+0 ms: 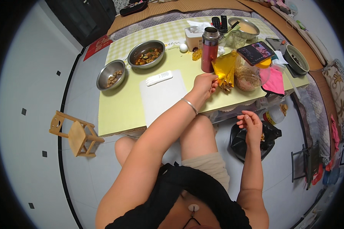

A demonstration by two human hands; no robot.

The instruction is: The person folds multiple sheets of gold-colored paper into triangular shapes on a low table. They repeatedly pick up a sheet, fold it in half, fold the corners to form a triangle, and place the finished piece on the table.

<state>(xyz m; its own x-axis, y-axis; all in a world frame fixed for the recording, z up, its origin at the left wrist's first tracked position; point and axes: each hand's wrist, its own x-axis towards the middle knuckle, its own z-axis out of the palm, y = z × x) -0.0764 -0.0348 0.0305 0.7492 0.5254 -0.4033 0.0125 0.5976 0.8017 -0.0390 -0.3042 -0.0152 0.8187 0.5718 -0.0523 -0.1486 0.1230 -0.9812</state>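
Low table with a pale yellow-green top (122, 110): white rectangular cutting board (162, 97) in the middle, two round steel bowls of food (111, 74) (146, 54) at ten o'clock, tall red metal thermos (209, 51) at one o'clock, clear glass jar (247, 76) at three.

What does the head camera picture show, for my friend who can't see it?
A seated person's left hand holds a shiny gold bag at a yellow table. The right hand hovers open over a black bag on the floor.
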